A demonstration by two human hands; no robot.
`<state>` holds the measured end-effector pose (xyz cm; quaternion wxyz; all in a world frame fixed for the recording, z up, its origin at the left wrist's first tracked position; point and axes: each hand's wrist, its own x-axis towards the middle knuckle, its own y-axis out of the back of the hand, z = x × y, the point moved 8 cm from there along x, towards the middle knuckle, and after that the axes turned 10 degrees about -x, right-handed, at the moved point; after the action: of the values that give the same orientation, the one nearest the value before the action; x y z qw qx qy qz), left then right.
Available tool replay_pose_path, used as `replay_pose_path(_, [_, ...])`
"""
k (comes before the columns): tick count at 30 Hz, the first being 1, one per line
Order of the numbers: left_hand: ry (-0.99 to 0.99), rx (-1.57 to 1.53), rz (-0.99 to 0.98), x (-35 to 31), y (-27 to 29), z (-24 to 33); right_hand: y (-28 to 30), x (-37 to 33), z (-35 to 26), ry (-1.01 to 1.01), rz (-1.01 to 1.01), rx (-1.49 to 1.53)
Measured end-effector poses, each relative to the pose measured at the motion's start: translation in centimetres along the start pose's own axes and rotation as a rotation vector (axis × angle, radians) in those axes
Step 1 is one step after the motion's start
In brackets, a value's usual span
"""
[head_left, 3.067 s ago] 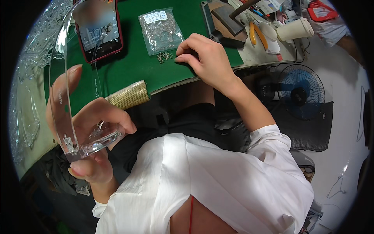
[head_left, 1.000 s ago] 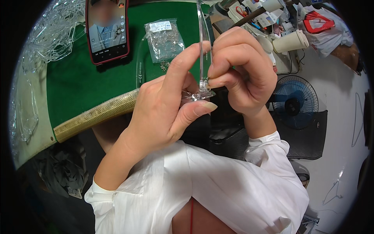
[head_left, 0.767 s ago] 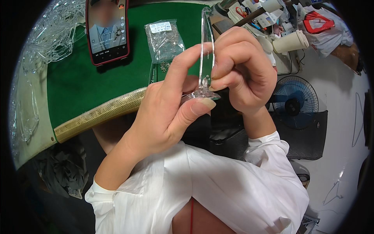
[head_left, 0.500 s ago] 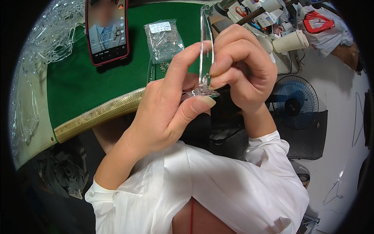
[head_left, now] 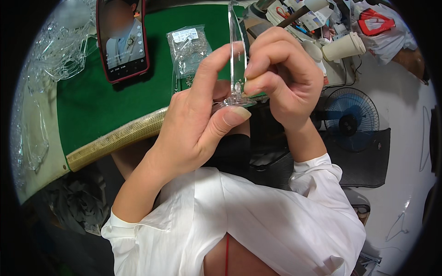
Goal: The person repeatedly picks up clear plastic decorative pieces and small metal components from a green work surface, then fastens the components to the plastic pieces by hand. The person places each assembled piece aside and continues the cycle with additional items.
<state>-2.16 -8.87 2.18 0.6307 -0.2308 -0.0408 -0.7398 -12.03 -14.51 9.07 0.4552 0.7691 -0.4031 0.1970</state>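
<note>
A clear plastic eyeglass frame (head_left: 236,95) is held up in front of me, with one temple arm pointing away from my body. My left hand (head_left: 189,122) is closed on its front part, thumb below the hinge and index finger reaching up beside the temple. At that hinge, the thumb and bent fingers of my right hand (head_left: 287,69) are pinched together; whatever small thing lies between them is hidden. Behind my left hand, a clear bag of small metal parts (head_left: 189,50) lies on the green mat (head_left: 87,106), with some loose metal bits (head_left: 189,81) by it.
A phone in a red case (head_left: 120,66) stands on the mat. Several clear frames (head_left: 64,50) are heaped at the far left. A gold padded strip (head_left: 115,136) runs along the table's near edge. At right are a pale cup (head_left: 343,48) and a fan (head_left: 351,120).
The eyeglass frame and both hands sit slightly further left and up in the picture. Both hands keep nearly the same grip, and the view has shifted a little.
</note>
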Motion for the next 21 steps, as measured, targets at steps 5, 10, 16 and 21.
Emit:
replay_pose_path(5, [-0.103,0.102,0.044,2.0,0.2,-0.4,0.1,-1.6,2.4,-0.287,0.117,0.277])
replay_pose_path(10, [-0.262,0.338,0.025,5.5,-1.2,-0.3,1.8,-2.0,4.9,-0.397,0.124,0.268])
replay_pose_path(16, [-0.292,0.953,-0.105,10.4,-4.5,-0.9,7.9,-1.2,7.4,-0.482,0.132,0.222])
replay_pose_path(21, [-0.344,0.993,-0.073,13.8,-6.8,-1.9,12.0,-1.1,9.6,-0.498,0.219,0.107])
